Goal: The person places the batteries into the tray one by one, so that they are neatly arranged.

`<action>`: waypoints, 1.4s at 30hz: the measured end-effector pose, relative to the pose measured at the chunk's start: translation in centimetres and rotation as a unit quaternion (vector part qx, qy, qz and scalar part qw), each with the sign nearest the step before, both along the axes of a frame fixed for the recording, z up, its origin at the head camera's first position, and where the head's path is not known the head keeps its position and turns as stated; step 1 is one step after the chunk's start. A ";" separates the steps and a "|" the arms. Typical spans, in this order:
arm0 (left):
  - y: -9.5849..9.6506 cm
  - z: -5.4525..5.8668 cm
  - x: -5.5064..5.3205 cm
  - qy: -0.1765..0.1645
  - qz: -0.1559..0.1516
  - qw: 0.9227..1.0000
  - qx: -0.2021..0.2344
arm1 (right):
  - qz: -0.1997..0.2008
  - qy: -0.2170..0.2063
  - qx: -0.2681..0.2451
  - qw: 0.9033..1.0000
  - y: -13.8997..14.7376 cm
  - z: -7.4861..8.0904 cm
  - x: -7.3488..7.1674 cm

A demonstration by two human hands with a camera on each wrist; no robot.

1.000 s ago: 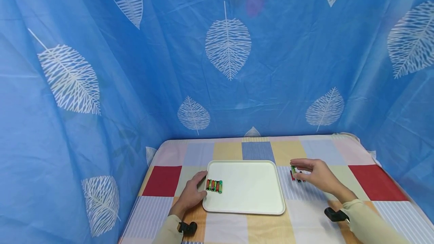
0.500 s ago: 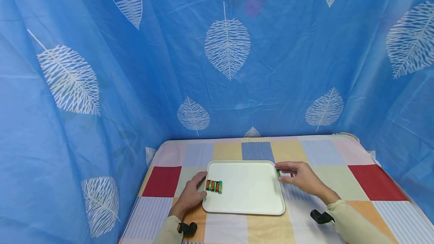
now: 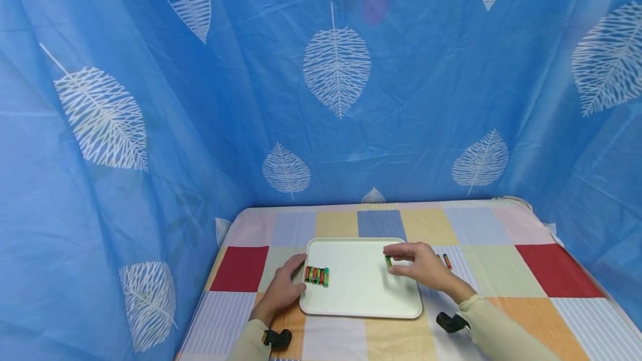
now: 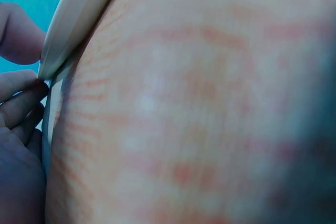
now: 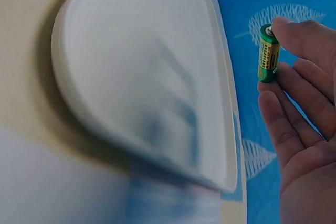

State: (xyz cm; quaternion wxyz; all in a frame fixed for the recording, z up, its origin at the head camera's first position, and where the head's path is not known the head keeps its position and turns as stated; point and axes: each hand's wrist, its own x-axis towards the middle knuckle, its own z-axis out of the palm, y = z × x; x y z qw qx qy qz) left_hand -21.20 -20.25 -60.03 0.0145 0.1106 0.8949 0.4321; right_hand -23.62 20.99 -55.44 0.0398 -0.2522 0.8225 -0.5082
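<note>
My right hand (image 3: 420,264) pinches a green and gold battery (image 5: 269,53) end to end between thumb and fingertips. It holds this battery over the right part of a white tray (image 3: 356,288). At the tray's left edge, my left hand (image 3: 282,287) rests with thumb and fingers spread along the rim; the left wrist view catches the fingers (image 4: 21,100) touching it. Just inside that edge lies a row of several red and green batteries (image 3: 317,276), side by side. The right wrist view shows only a green end from that row.
Right of the tray, a loose red and black battery (image 3: 447,262) lies on the patchwork tablecloth (image 3: 501,266), with another partly hidden behind my right hand. A blue curtain with white leaves (image 3: 337,144) hangs behind and beside the table.
My right hand has lifted the green battery from the group at the right and carried it left, over the tray's rim. The left hand and the row have not moved.
</note>
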 end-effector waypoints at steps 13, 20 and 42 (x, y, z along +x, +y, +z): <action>-0.1 0.0 0.0 -0.005 0.002 1.000 0.001 | 0.031 0.013 -0.015 0.999 -4.2 -1.6 -0.1; -0.2 -0.1 0.0 -0.006 0.001 1.000 0.004 | 0.033 0.011 -0.003 0.999 -6.4 -2.3 0.0; -0.2 0.1 -0.1 -0.010 -0.003 1.000 0.013 | 0.031 0.025 0.011 0.999 -13.0 -3.5 0.2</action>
